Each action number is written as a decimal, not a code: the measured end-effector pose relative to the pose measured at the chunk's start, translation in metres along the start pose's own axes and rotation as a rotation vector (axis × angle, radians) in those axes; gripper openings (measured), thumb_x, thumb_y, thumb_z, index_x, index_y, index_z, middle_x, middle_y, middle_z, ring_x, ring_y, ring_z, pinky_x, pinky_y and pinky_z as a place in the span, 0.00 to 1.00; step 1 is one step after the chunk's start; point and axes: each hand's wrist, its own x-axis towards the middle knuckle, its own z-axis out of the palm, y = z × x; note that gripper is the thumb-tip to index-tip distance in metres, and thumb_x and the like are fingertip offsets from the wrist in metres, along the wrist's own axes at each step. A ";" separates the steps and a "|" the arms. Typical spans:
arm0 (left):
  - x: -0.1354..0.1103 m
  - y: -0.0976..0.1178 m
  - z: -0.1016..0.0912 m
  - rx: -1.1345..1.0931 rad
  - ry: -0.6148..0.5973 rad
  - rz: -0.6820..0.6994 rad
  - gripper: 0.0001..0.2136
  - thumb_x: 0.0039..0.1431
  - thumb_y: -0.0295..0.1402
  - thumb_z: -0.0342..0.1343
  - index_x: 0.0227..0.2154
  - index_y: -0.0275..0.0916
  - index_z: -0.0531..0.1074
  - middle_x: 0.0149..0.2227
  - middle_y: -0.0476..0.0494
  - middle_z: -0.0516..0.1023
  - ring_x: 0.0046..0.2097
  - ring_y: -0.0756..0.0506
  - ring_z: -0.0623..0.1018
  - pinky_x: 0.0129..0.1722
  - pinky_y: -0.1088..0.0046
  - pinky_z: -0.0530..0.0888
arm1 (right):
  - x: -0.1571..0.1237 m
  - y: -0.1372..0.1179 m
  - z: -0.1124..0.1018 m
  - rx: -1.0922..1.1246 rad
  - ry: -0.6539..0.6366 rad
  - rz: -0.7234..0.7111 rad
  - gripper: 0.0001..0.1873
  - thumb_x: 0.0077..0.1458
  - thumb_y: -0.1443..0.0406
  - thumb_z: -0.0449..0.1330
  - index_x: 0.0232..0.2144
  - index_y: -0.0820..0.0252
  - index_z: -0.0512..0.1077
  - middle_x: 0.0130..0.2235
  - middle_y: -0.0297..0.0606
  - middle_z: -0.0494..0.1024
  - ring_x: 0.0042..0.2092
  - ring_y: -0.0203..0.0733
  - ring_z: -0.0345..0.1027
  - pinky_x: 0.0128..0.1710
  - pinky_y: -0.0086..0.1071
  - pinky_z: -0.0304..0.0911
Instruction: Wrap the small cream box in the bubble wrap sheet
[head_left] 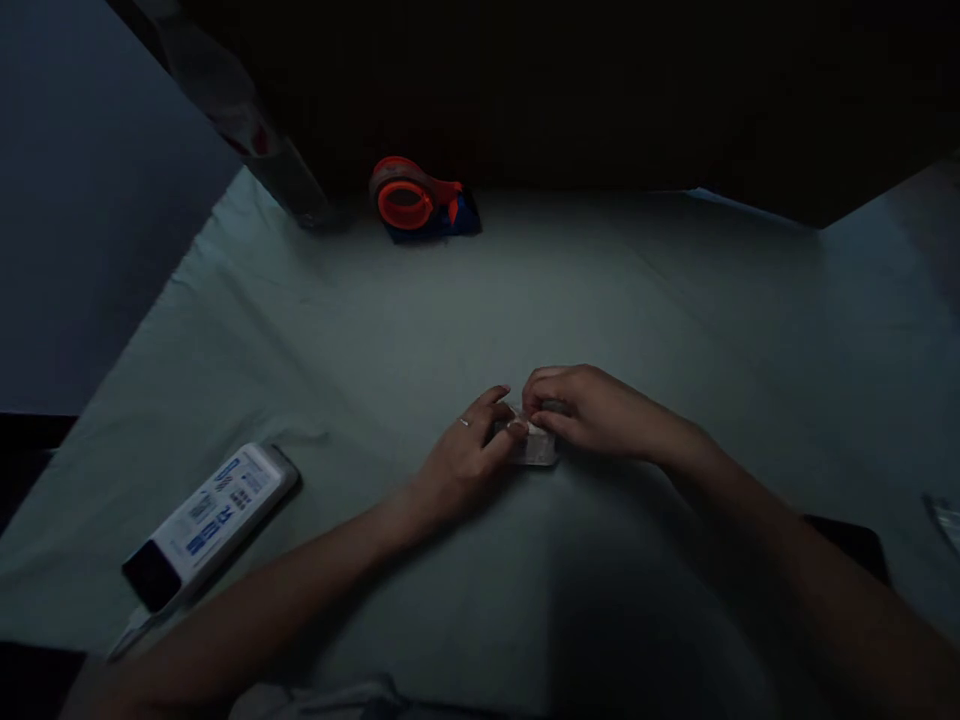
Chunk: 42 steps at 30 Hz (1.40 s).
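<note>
A small, flat, transparent plastic case (pixel 537 450) lies on the pale green cloth, partly covered by fingers. My left hand (pixel 474 440), with a ring on one finger, grips the case from its left side, thumb over the top. Over its far right part, my right hand (pixel 574 405) has thumb and fingertips pinched together, touching the case or something small and whitish on it. Dim light and the fingers hide what exactly sits in that pinch.
An orange and blue tape dispenser (pixel 409 200) stands by a large dark box (pixel 570 100) at the back. To the left lies a white power bank (pixel 225 515) with a cable. A black flat object (pixel 851 545) is partly behind my right forearm. Cloth (pixel 420 320) covers the surface.
</note>
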 end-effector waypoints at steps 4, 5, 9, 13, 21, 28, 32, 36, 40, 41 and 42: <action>-0.009 0.003 0.001 -0.076 -0.082 -0.083 0.12 0.64 0.32 0.45 0.49 0.39 0.65 0.51 0.38 0.71 0.57 0.42 0.69 0.49 0.62 0.74 | -0.017 -0.011 0.017 -0.089 0.050 -0.026 0.07 0.55 0.72 0.53 0.32 0.61 0.72 0.36 0.38 0.76 0.39 0.40 0.69 0.41 0.34 0.63; -0.010 0.003 0.001 -0.087 -0.102 -0.107 0.13 0.65 0.32 0.44 0.50 0.39 0.65 0.52 0.38 0.71 0.54 0.43 0.72 0.48 0.65 0.74 | -0.022 -0.013 0.022 -0.119 0.080 -0.038 0.08 0.55 0.72 0.53 0.34 0.61 0.72 0.37 0.40 0.77 0.41 0.41 0.70 0.42 0.35 0.64; -0.015 0.000 0.006 -0.084 -0.036 -0.008 0.13 0.64 0.29 0.44 0.51 0.38 0.63 0.51 0.37 0.71 0.48 0.46 0.75 0.44 0.69 0.75 | -0.041 -0.017 0.044 -0.222 0.251 -0.129 0.12 0.56 0.71 0.51 0.41 0.64 0.71 0.41 0.44 0.77 0.46 0.44 0.69 0.48 0.41 0.65; -0.013 -0.002 0.008 -0.069 0.044 0.133 0.17 0.62 0.23 0.45 0.54 0.35 0.57 0.49 0.34 0.70 0.52 0.44 0.71 0.48 0.63 0.74 | -0.054 -0.016 0.063 -0.285 0.372 -0.168 0.15 0.55 0.72 0.52 0.45 0.65 0.69 0.45 0.48 0.76 0.50 0.47 0.67 0.49 0.44 0.65; -0.011 -0.001 0.006 -0.013 0.037 0.206 0.12 0.64 0.23 0.43 0.49 0.33 0.61 0.46 0.35 0.71 0.52 0.44 0.70 0.52 0.61 0.72 | -0.061 -0.013 0.073 -0.263 0.474 -0.163 0.15 0.56 0.70 0.53 0.46 0.64 0.69 0.46 0.47 0.76 0.52 0.49 0.65 0.53 0.49 0.62; -0.025 0.002 0.002 0.002 -0.084 0.199 0.16 0.58 0.32 0.53 0.48 0.34 0.60 0.52 0.30 0.69 0.60 0.38 0.64 0.56 0.51 0.67 | -0.063 -0.004 0.048 -0.058 0.518 -0.071 0.11 0.57 0.70 0.55 0.43 0.59 0.71 0.42 0.42 0.77 0.49 0.43 0.68 0.50 0.42 0.65; -0.032 0.010 -0.006 -0.061 -0.088 0.177 0.16 0.58 0.31 0.55 0.48 0.36 0.60 0.54 0.30 0.66 0.61 0.39 0.64 0.53 0.58 0.72 | -0.059 -0.004 0.048 -0.052 0.419 -0.124 0.10 0.58 0.69 0.55 0.40 0.57 0.73 0.43 0.40 0.78 0.50 0.44 0.67 0.50 0.44 0.65; -0.034 0.016 -0.008 -0.234 -0.078 -0.013 0.22 0.55 0.36 0.58 0.50 0.39 0.57 0.53 0.31 0.66 0.57 0.40 0.67 0.52 0.58 0.72 | -0.060 -0.010 0.050 -0.108 0.328 -0.186 0.10 0.57 0.69 0.55 0.41 0.58 0.72 0.44 0.40 0.77 0.51 0.43 0.66 0.50 0.43 0.65; -0.034 0.018 -0.005 -0.274 -0.156 -0.141 0.34 0.51 0.41 0.61 0.57 0.37 0.52 0.54 0.31 0.66 0.57 0.37 0.67 0.56 0.53 0.67 | -0.065 -0.016 0.055 -0.191 0.279 -0.196 0.08 0.57 0.69 0.54 0.40 0.59 0.71 0.44 0.42 0.75 0.50 0.44 0.65 0.49 0.43 0.65; -0.034 0.017 -0.004 -0.273 -0.172 -0.146 0.35 0.51 0.41 0.61 0.57 0.37 0.52 0.54 0.31 0.66 0.58 0.37 0.66 0.56 0.52 0.66 | -0.066 -0.017 0.057 -0.216 0.282 -0.200 0.08 0.58 0.69 0.54 0.40 0.59 0.71 0.44 0.42 0.75 0.50 0.44 0.65 0.48 0.43 0.65; -0.034 0.017 -0.003 -0.275 -0.179 -0.150 0.34 0.51 0.41 0.61 0.57 0.36 0.53 0.54 0.31 0.65 0.58 0.37 0.65 0.57 0.52 0.66 | -0.067 -0.018 0.059 -0.242 0.289 -0.209 0.09 0.58 0.69 0.54 0.40 0.60 0.71 0.44 0.43 0.75 0.50 0.45 0.65 0.48 0.42 0.65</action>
